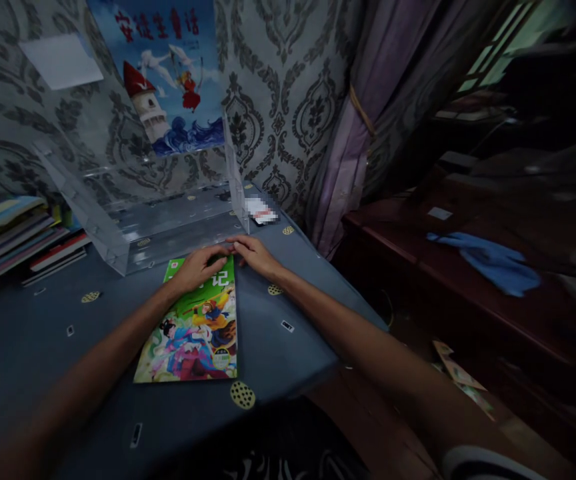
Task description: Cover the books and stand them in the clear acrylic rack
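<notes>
A green picture book [193, 333] with colourful cartoon figures lies flat on the blue patterned tablecloth [288, 360]. Over the book's upper part rests my left hand [203, 267], fingers spread loosely and covering some of the title. My right hand [253, 257] is at the book's top right corner, its fingers apart and close to the fingertips of the left. Neither hand is seen gripping anything. Just beyond both hands stands a clear acrylic rack [183, 230].
Stacked books [18, 233] sit at the left. A blurred white item [261, 210] lies right of the rack. On the wall hangs a blue poster [173, 80]. To the right are a purple curtain [358, 127] and a dark red table with a blue cloth [493, 260].
</notes>
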Available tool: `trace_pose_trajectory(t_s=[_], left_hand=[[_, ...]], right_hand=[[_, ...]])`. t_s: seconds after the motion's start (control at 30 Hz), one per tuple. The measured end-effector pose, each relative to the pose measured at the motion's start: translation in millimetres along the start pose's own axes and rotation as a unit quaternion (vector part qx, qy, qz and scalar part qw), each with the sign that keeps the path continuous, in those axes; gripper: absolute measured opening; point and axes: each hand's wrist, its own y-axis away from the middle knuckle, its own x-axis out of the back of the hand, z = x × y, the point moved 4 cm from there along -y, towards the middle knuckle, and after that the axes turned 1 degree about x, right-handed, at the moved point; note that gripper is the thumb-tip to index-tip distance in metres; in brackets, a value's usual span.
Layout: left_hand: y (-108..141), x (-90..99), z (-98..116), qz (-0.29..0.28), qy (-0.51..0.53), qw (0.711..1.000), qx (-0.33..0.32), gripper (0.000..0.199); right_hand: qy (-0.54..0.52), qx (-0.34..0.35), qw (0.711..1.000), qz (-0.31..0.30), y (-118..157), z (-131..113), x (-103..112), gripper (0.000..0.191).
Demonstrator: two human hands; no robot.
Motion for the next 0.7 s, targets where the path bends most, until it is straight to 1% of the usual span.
trace_pose_trajectory(t_s=[0.07,0.13,0.23,0.3,0.4,0.57,0.7], left_hand=[[-1.0,-4.9,9.2,0.035,-0.030,0.999,0.024,0.031],[-0.9,-10.9,19.9,0.057,-0.091,0.993,0.045,0.029],[0.4,-20.1,33.8,0.047,-0.176,0.981,0.068,0.028],[1.6,-23.9,38.3,0.036,-0.197,0.976,0.089,0.028],[2.6,-25.9,38.8,0.041,-0.205,0.972,0.112,0.026],[-0.6,-28.9,35.7,0.056,-0.256,0.960,0.101,0.023],[-4.3,-30.8,35.5,0.046,-0.283,0.950,0.120,0.025]], right_hand=[[0.000,0.000,1.000,0.003,0.7,-1.9,0.9,0.033],[0.001,0.002,1.000,0.008,1.8,-3.9,2.0,0.031],[0.001,0.003,1.000,0.011,4.0,-6.8,3.0,0.030],[0.000,0.000,1.000,0.012,5.3,-8.5,3.2,0.030],[-0.008,-0.003,1.000,0.015,5.9,-9.8,3.8,0.029],[-0.022,-0.014,0.999,0.027,4.1,-7.5,7.2,0.027],[-0.033,-0.019,0.999,0.034,3.4,-7.1,9.8,0.027]])
